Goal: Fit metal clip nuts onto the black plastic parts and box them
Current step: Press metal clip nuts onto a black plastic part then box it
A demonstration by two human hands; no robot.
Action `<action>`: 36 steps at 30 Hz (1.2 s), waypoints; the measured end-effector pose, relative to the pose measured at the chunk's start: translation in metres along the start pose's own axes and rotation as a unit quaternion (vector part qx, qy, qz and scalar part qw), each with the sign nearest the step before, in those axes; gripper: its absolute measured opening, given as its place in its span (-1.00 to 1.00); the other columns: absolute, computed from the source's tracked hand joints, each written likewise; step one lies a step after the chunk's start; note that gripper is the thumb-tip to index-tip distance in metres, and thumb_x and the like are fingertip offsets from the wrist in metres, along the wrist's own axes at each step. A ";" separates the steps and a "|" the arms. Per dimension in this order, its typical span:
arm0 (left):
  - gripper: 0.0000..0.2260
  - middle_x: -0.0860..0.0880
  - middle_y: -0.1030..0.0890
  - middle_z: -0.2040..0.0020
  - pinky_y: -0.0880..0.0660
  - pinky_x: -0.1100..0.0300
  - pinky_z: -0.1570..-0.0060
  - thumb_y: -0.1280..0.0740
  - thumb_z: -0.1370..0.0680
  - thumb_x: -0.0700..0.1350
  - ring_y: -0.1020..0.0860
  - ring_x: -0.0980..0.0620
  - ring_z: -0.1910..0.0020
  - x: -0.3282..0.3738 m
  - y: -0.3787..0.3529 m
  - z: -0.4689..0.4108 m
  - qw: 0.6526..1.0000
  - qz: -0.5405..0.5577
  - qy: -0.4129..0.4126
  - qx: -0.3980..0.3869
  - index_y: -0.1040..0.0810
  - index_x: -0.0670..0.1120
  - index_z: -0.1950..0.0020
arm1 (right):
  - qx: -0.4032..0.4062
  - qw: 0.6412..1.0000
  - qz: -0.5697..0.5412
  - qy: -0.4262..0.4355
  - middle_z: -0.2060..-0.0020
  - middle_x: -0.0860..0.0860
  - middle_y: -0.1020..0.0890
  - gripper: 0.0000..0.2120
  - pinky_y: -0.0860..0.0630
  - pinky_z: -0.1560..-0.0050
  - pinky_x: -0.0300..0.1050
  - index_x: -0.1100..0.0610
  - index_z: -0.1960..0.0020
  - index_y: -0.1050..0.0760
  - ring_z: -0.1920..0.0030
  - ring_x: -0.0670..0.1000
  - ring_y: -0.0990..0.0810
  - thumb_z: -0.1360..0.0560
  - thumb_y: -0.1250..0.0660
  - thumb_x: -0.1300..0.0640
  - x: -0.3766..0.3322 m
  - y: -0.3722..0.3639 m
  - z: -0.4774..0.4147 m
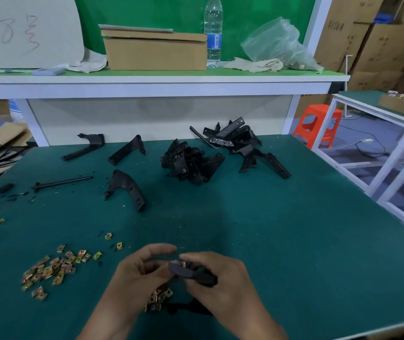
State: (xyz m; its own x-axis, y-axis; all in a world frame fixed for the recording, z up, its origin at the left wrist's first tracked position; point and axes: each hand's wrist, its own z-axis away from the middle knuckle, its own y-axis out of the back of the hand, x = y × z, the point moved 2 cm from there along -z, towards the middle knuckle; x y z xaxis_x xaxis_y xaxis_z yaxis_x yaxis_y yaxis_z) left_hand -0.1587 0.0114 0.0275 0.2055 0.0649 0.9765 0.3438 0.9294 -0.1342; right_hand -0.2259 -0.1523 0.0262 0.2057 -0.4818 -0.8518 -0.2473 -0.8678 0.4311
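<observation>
Near the table's front edge my right hand (220, 278) grips a black plastic part (191, 273). A metal clip nut (183, 263) sits at the part's end, pinched under my right fingertips. My left hand (142, 271) holds the part's other end, and several clip nuts (159, 296) show below its palm. A heap of loose brass-coloured clip nuts (51, 268) lies to the left on the green mat. Black plastic parts are piled at the table's middle back (188, 163) and back right (242, 146). A cardboard box (155, 51) stands on the shelf.
Single black parts (125, 187) (127, 149) (84, 146) and a black rod (61, 182) lie at the left back. The shelf (161, 81) also carries a water bottle (212, 33), a plastic bag (279, 45) and rags. An orange stool (317, 125) stands right.
</observation>
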 end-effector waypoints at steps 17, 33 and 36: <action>-0.81 0.16 -0.71 0.02 -0.50 0.26 0.03 -0.40 -0.58 -0.20 -0.64 0.23 0.05 0.006 0.043 0.008 0.975 -0.209 -0.040 0.063 -0.70 0.09 -0.01 | -0.014 0.993 0.078 -0.083 0.47 -0.25 -0.47 -0.85 -0.31 0.42 -0.39 -0.30 0.01 -0.58 0.45 -0.17 -0.39 -0.50 -0.31 -0.06 0.022 0.012 -0.010; -0.87 -0.21 -0.71 0.15 -0.59 0.25 0.25 -0.34 -0.57 -0.34 -0.62 0.04 0.27 -0.015 -0.020 0.026 0.998 0.042 0.035 0.020 -0.64 -0.23 -0.07 | 0.138 0.818 -0.491 -0.266 0.15 0.13 -0.69 -0.65 -0.60 0.39 -0.16 0.11 -0.03 -0.58 0.24 0.03 -0.69 -0.43 -0.40 -0.16 0.027 0.004 0.001; -0.88 -0.18 -0.68 0.21 -0.57 0.24 0.27 -0.33 -0.58 -0.32 -0.59 0.02 0.28 -0.008 -0.026 0.032 0.998 0.057 0.021 0.008 -0.64 -0.21 -0.06 | 0.123 0.799 -0.540 -0.236 0.10 0.13 -0.70 -0.70 -0.61 0.34 -0.20 0.08 0.00 -0.60 0.17 0.01 -0.71 -0.28 -0.55 0.15 0.023 0.004 0.004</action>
State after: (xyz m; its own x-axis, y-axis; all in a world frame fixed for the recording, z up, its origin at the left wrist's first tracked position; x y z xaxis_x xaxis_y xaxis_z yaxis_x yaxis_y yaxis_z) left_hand -0.1987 -0.0015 0.0282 0.2812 0.1553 0.9470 0.3007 0.9229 -0.2407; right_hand -0.2254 -0.1665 0.0070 0.0598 0.6814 -0.7295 -0.3563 -0.6681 -0.6533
